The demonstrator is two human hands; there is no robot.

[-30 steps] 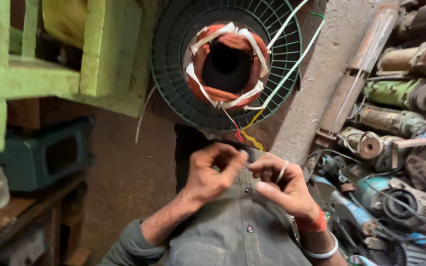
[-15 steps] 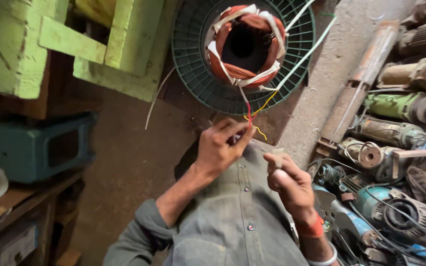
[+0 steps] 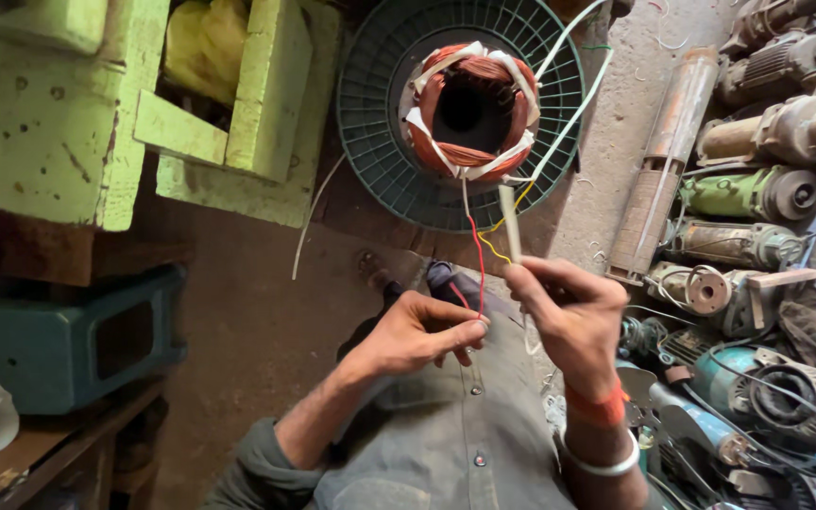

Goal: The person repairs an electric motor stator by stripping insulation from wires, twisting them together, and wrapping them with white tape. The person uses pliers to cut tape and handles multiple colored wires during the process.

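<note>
Wires (image 3: 477, 247) ran from the copper coil (image 3: 469, 109) to the left hand (image 3: 422, 332), which pinched the red one; the right hand (image 3: 573, 316) gripped a pale sleeve (image 3: 510, 222), old motors (image 3: 757, 194) alongside.

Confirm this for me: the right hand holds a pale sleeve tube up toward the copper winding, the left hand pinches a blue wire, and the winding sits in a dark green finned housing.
One thing is wrong: the wire. In the head view the left hand pinches a red wire, not a blue one. The rest stands: the right hand holds the pale sleeve tube up toward the copper winding, which sits in the dark green finned housing.
</note>
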